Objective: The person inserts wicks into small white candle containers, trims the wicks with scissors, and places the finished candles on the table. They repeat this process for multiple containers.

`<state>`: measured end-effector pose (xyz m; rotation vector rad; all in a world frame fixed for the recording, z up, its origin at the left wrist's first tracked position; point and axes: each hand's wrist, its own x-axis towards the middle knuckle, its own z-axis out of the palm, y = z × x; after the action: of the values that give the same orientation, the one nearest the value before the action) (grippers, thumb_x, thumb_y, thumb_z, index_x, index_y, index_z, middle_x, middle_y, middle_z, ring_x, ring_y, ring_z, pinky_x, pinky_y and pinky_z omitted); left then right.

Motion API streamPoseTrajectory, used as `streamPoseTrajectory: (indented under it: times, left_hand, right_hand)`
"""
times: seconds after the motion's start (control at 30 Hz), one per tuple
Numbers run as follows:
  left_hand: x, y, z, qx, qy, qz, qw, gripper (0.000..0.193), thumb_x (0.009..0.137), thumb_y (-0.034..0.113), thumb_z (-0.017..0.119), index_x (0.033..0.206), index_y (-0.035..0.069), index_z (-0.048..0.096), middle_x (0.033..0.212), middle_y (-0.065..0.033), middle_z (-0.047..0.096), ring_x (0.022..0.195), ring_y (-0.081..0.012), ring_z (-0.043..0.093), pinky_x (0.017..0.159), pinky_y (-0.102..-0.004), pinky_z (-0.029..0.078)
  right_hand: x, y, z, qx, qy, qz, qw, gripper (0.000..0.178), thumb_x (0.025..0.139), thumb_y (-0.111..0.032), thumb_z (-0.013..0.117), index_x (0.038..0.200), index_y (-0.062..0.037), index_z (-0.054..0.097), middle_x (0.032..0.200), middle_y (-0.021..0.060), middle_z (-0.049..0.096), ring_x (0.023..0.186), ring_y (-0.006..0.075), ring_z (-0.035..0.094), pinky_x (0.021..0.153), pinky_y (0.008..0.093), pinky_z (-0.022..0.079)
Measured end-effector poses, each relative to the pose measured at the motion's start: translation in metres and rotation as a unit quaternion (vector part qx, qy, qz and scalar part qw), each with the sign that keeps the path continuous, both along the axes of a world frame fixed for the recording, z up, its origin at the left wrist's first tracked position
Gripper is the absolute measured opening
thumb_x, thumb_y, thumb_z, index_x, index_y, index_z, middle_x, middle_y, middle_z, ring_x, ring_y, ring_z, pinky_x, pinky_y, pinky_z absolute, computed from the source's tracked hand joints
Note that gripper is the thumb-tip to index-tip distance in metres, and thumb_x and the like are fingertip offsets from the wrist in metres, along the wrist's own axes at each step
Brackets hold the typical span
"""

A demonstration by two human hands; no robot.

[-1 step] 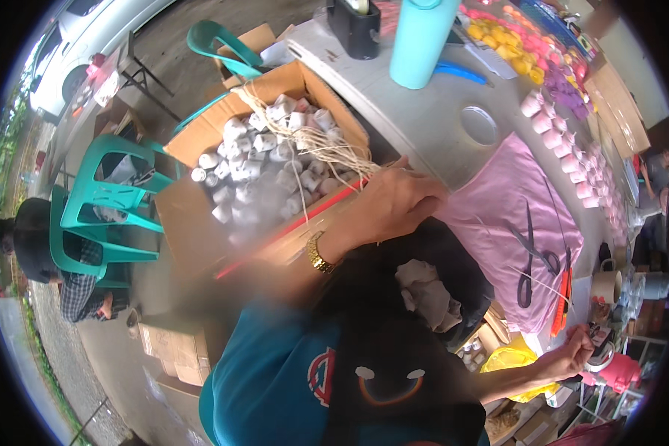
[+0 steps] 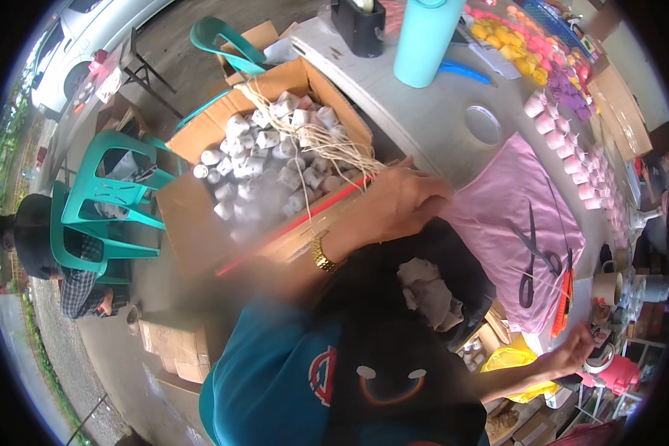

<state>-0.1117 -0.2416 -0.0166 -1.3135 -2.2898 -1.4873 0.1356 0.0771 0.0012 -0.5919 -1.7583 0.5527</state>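
Note:
My left hand [image 2: 407,199], with a gold watch on its wrist, is closed around the ends of a bundle of cream cords [image 2: 327,145]. The bundle drapes over an open cardboard box [image 2: 182,223] full of small white cylinders [image 2: 267,140]. A thin red strip [image 2: 297,227] runs along the box's near side, below that hand. Off to the right, my right hand [image 2: 569,355] is held low with its fingers drawn together; what they hold, if anything, cannot be made out. Between the hands, black scissors [image 2: 529,253] and an orange-handled tool [image 2: 563,305] lie on a pink cloth [image 2: 498,201], with thin pale strands beside them.
On the grey table [image 2: 431,111] stand a turquoise tumbler [image 2: 426,44] and a black holder [image 2: 358,28], near a tape ring [image 2: 483,125]. Rows of pink cups [image 2: 561,141] line its right side. Green chairs [image 2: 111,186] and a seated person [image 2: 37,238] are at the left.
The view has shifted very slightly. My left hand stays closed on the cords, and my right hand has barely moved.

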Motion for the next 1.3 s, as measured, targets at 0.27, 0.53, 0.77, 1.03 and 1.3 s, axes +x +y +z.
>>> streamPoseTrajectory:
  times: [0.27,0.53,0.77,1.03,1.3]
  left_hand:
    - [0.001,-0.023,0.014,-0.046,0.0,0.116,0.992,0.009,0.081,0.002,0.066,0.09,0.003,0.067,0.082,-0.0105,0.068,0.074,-0.0196,0.068,0.064,-0.0307,0.052]
    - [-0.017,-0.073,0.038,-0.11,-0.096,0.388,0.91,0.016,0.09,0.015,0.065,0.096,0.0,0.068,0.073,-0.0009,0.062,0.069,-0.0058,0.055,0.062,-0.0226,0.044]
    - [-0.146,-0.14,0.021,-0.197,0.139,0.453,0.858,0.027,0.085,0.033,0.061,0.091,0.009,0.071,0.079,-0.017,0.068,0.076,-0.032,0.069,0.068,-0.0402,0.053]
    - [-0.239,-0.164,-0.112,-0.408,0.123,0.347,0.835,0.022,0.083,0.025,0.058,0.087,0.006,0.069,0.086,-0.0154,0.069,0.079,-0.0335,0.068,0.071,-0.0435,0.056]
    - [-0.267,-0.114,-0.15,-0.616,0.061,0.341,0.708,0.03,0.089,0.028,0.055,0.108,0.011,0.071,0.113,-0.0069,0.067,0.106,-0.0268,0.061,0.082,-0.0483,0.052]
  right_hand:
    - [-0.088,-0.028,-0.025,0.107,-0.21,0.045,0.971,0.01,0.08,0.001,0.064,0.09,0.0006,0.068,0.093,0.0125,0.069,0.088,0.0259,0.065,0.083,0.035,0.05]
    - [-0.103,-0.092,-0.02,0.271,-0.214,0.139,0.928,0.02,0.074,-0.002,0.066,0.094,-0.0065,0.066,0.108,0.0103,0.061,0.099,0.0296,0.057,0.083,0.041,0.044]
    - [-0.153,-0.146,-0.054,0.314,-0.251,0.266,0.876,0.029,0.076,-0.01,0.068,0.104,-0.0081,0.063,0.107,0.0091,0.057,0.095,0.0288,0.055,0.082,0.0453,0.041]
    - [-0.157,-0.142,-0.075,0.395,-0.278,0.181,0.857,0.019,0.082,-0.015,0.064,0.101,-0.0128,0.065,0.111,0.0048,0.052,0.105,0.0227,0.05,0.093,0.0466,0.034]
    - [-0.157,-0.134,-0.087,0.436,-0.278,0.156,0.842,0.015,0.083,-0.016,0.06,0.096,-0.0162,0.067,0.113,0.0022,0.051,0.106,0.0199,0.047,0.095,0.0455,0.034]
